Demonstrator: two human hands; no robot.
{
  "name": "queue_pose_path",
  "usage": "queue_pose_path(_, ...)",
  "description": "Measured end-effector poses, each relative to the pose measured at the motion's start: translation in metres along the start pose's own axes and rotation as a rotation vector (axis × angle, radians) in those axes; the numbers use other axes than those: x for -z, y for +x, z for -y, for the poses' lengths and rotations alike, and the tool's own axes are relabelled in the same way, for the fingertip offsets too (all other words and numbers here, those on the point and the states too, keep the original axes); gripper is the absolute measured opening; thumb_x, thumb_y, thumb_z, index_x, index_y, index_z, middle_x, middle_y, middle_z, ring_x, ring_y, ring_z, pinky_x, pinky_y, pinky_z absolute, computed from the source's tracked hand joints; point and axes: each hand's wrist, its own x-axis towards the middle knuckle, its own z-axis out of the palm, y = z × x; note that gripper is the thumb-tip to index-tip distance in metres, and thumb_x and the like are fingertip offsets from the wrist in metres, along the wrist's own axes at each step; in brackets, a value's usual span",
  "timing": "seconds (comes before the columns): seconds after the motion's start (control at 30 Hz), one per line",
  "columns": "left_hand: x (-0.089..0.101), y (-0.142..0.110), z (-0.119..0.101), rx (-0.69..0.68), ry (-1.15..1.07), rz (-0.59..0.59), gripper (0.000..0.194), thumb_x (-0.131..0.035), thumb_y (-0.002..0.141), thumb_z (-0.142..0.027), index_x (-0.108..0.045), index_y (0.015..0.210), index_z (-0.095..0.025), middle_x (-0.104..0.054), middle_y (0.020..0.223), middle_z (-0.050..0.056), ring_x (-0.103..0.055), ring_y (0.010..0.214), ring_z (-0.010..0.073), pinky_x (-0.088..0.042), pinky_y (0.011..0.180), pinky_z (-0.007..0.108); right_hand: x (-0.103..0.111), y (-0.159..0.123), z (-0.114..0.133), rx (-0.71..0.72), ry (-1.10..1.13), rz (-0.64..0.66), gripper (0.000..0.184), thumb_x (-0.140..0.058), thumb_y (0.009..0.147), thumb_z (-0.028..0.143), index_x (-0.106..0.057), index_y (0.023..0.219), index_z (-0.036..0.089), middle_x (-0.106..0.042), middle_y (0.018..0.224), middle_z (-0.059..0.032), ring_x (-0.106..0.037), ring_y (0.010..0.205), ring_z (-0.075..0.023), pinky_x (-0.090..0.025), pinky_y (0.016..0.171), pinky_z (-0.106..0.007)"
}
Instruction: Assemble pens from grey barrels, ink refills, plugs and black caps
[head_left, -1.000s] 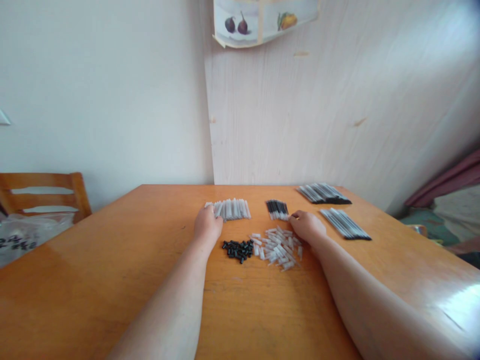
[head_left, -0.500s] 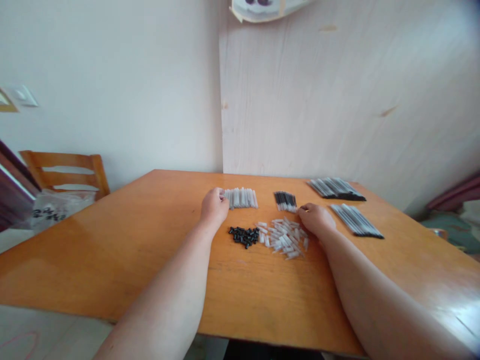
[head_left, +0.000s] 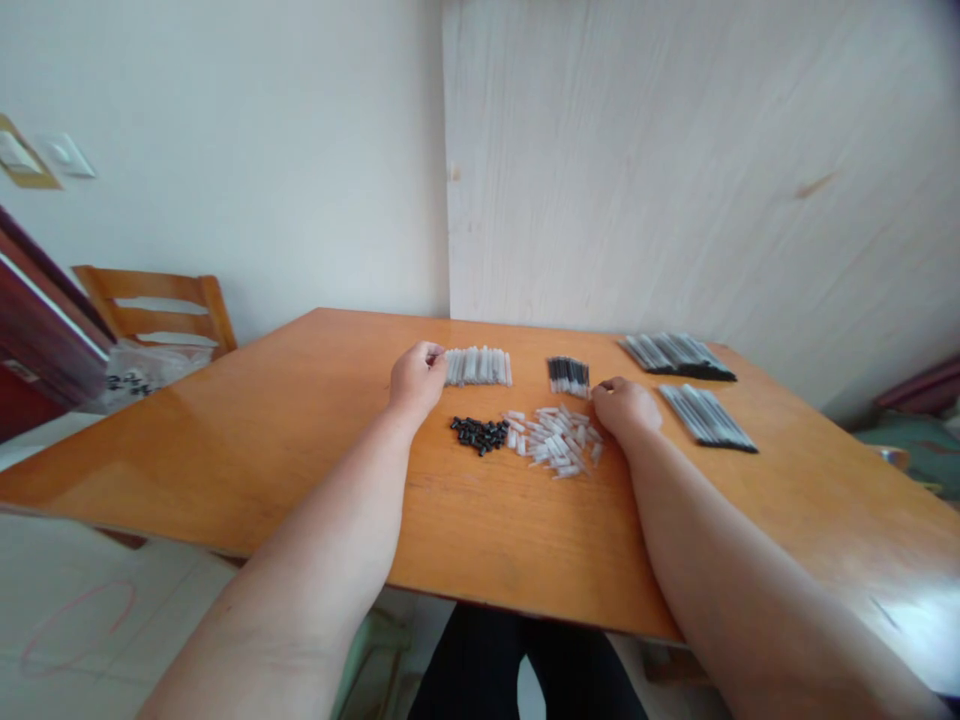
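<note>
My left hand (head_left: 418, 380) is at the left end of a row of whitish translucent tubes (head_left: 478, 367), its thumb and fingers closed together. Whether a tube is between them is too small to see. My right hand (head_left: 628, 404) rests just right of a small row of black sticks with pale ends (head_left: 568, 375). Its fingers are curled and partly hidden, and what they hold cannot be made out. Between the forearms lie a pile of short black caps (head_left: 480, 435) and a loose heap of small clear-white pointed pieces (head_left: 559, 440).
On the right of the wooden table (head_left: 300, 440) lie two groups of clear, black-ended pens, a far one (head_left: 679, 356) and a nearer one (head_left: 709, 418). A wall stands behind. A wooden chair (head_left: 165, 293) and a plastic bag with black bits (head_left: 150, 372) are at left.
The view has tipped downward, so the table appears higher and my legs show. Both hands stay by the same rows; my left hand sits slightly farther from the tubes.
</note>
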Motion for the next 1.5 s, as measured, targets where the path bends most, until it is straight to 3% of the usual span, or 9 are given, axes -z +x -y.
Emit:
queue_pose_path(0.33, 0.010, 0.003, -0.001, 0.007, 0.083, -0.001, 0.022, -0.052, 0.083, -0.028, -0.067, 0.095, -0.017, -0.071, 0.095, 0.008, -0.064, 0.087, 0.0185, -0.047, 0.077, 0.029, 0.001, 0.001, 0.001, -0.007, 0.005, 0.007, 0.037, -0.049, 0.083, 0.041, -0.072, 0.106, 0.022, -0.069, 0.105, -0.0157, -0.064, 0.099, -0.0299, -0.050, 0.078, -0.039)
queue_pose_path(0.6, 0.050, -0.011, 0.005, 0.037, 0.152, 0.004, 0.025, -0.051, 0.083, -0.030, -0.067, 0.098, -0.017, -0.071, 0.097, 0.009, -0.064, 0.088, 0.0193, -0.047, 0.080, 0.031, 0.001, 0.000, -0.003, 0.005, 0.052, -0.006, 0.037, -0.049, 0.084, 0.039, -0.072, 0.106, 0.021, -0.070, 0.104, -0.0162, -0.064, 0.100, -0.0287, -0.049, 0.078, -0.036)
queue_pose_path(0.77, 0.067, -0.039, 0.011, 0.051, 0.125, -0.018, 0.027, -0.051, 0.083, -0.032, -0.067, 0.100, -0.018, -0.072, 0.098, 0.010, -0.065, 0.091, 0.0203, -0.047, 0.081, 0.031, 0.000, 0.002, -0.007, -0.001, 0.110, -0.007, 0.037, -0.048, 0.085, 0.035, -0.071, 0.110, 0.020, -0.069, 0.107, -0.0165, -0.063, 0.102, -0.0279, -0.048, 0.081, -0.035)
queue_pose_path(1.07, 0.057, -0.096, 0.003, 0.189, -0.007, -0.011, 0.022, -0.054, 0.082, -0.033, -0.066, 0.094, -0.020, -0.072, 0.095, 0.007, -0.067, 0.090, 0.0198, -0.049, 0.081, 0.030, -0.003, 0.003, -0.014, 0.037, 0.264, 0.003, 0.038, -0.049, 0.083, 0.024, -0.067, 0.115, 0.017, -0.067, 0.111, -0.0161, -0.061, 0.106, -0.0265, -0.047, 0.086, -0.034)
queue_pose_path(1.23, 0.051, -0.106, 0.002, 0.223, -0.040, 0.027, 0.022, -0.055, 0.082, -0.034, -0.066, 0.094, -0.019, -0.072, 0.094, 0.008, -0.067, 0.088, 0.0200, -0.049, 0.079, 0.030, -0.004, 0.000, -0.026, 0.105, 0.370, 0.018, 0.040, -0.050, 0.082, 0.021, -0.064, 0.119, 0.018, -0.068, 0.110, -0.0122, -0.061, 0.104, -0.0221, -0.045, 0.087, -0.030)
queue_pose_path(1.5, 0.056, -0.107, -0.008, 0.134, 0.151, 0.108, 0.022, -0.049, 0.084, -0.036, -0.066, 0.090, -0.022, -0.073, 0.094, 0.008, -0.067, 0.091, 0.0237, -0.047, 0.076, 0.031, 0.001, -0.027, -0.042, 0.151, 0.529, 0.053, 0.041, -0.048, 0.084, 0.022, -0.060, 0.122, 0.015, -0.069, 0.087, -0.0050, -0.061, 0.074, -0.0131, -0.045, 0.069, -0.022)
